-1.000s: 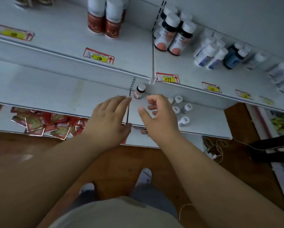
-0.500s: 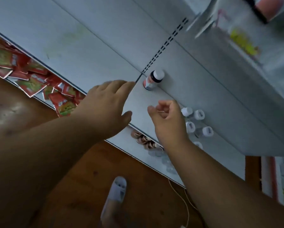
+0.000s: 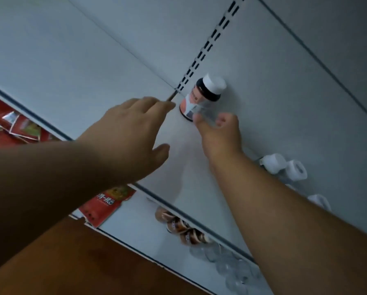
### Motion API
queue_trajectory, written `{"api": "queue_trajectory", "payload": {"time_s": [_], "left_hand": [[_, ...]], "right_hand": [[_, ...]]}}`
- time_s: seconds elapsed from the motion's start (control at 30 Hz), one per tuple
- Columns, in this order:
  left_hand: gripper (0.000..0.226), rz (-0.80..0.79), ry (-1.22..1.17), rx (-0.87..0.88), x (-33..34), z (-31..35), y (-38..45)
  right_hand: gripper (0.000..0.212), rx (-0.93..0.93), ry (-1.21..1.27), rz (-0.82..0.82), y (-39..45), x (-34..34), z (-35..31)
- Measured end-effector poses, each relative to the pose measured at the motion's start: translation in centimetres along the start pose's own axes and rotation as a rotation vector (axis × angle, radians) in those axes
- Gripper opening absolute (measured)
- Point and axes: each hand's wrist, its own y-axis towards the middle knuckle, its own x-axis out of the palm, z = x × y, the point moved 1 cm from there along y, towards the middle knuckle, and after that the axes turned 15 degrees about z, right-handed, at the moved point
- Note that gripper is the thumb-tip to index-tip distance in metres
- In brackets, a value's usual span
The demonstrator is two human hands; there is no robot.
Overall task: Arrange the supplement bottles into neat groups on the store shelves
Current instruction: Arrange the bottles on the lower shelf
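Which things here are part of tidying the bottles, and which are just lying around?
Part of the job:
- dark bottle with white cap
- right hand, thumb at that bottle
- left hand, open beside it
- white-capped bottles on the same shelf
- brown bottles below

Just lying about:
- red packets

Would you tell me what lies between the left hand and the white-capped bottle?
Head view: only bare shelf between left hand and bottle.

One dark bottle (image 3: pixel 201 96) with white cap, 12 o'clock of centre. Three white-capped bottles (image 3: pixel 273 163) showing at 3 o'clock. Three brown bottles (image 3: pixel 177 225) on lower shelf (image 3: pixel 135 226), 5 o'clock; clear ones (image 3: pixel 225 265) beside them, count unclear. Red packets (image 3: pixel 107 203): one at 7 o'clock, several at 9, blurred. Two hands.
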Motion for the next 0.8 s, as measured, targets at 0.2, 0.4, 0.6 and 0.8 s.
{"api": "queue_trajectory", "payload": {"time_s": [0.2, 0.4, 0.6, 0.8], "left_hand": [[0.073, 0.050, -0.018, -0.021, 3.1, -2.4, 2.8], [0.070, 0.032, -0.069, -0.069, 2.1, -2.9, 2.1], [0.077, 0.046, -0.161, -0.122, -6.1, -2.1, -3.2], [0.082, -0.019, -0.198, -0.146, -19.8, 0.3, -10.3]], "right_hand": [[0.077, -0.009, 0.175, 0.120, 2.9, 6.3, 0.0], [0.067, 0.018, 0.292, 0.016, 0.1, 4.9, -0.1], [0.057, 0.432, 0.744, -0.439, -9.6, -2.0, -3.0], [0.073, 0.482, 0.779, -0.564, -21.1, -9.3, -11.4]]}}
